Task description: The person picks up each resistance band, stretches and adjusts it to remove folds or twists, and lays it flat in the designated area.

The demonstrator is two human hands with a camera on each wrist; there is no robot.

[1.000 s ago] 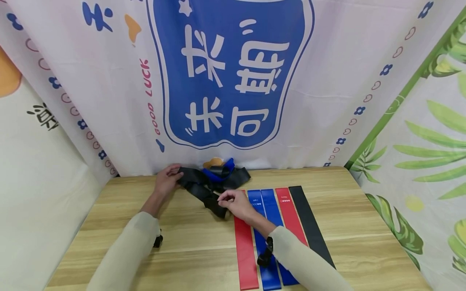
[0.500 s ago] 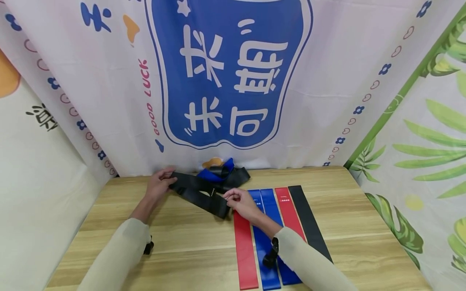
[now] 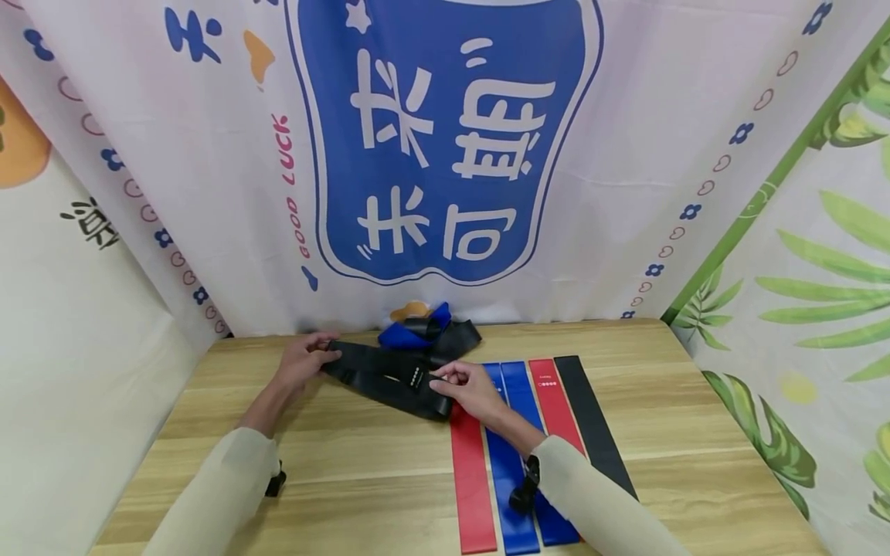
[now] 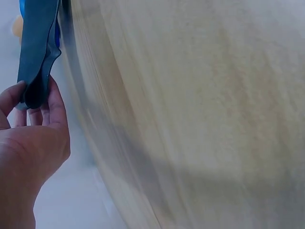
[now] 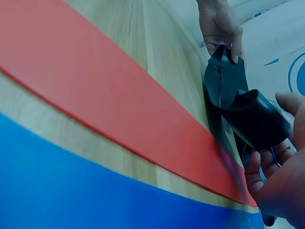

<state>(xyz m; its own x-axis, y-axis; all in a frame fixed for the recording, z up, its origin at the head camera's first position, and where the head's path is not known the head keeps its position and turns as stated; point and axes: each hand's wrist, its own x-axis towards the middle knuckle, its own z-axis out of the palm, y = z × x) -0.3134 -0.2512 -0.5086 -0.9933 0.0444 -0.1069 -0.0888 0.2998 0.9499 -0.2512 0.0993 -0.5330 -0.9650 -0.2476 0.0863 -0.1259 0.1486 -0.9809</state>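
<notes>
A black resistance band (image 3: 365,355), a flat loop with small pale print, stretches between the two hands just above the table in the head view. My left hand (image 3: 300,361) pinches its left end, thumb against fingers; the left wrist view shows the band (image 4: 38,43) folded round at these fingertips. At the other end my right hand (image 3: 473,390) holds the loop near the printed part. In the right wrist view the band (image 5: 259,124) curves over beside the right hand's curled fingers (image 5: 255,171). Part of the right-hand grip is hidden behind the band.
Right of the loop lie flat bands side by side: red (image 3: 473,471), blue (image 3: 511,494), blue (image 3: 520,386), red (image 3: 545,386) and black (image 3: 591,417). Behind it, a crumpled blue band (image 3: 402,337) and black band (image 3: 462,338) rest against the printed curtain (image 3: 591,255).
The left hand has moved left and slightly toward the near side, drawing the twisted black band into a longer, more open loop. The right hand has shifted slightly right with its end.
</notes>
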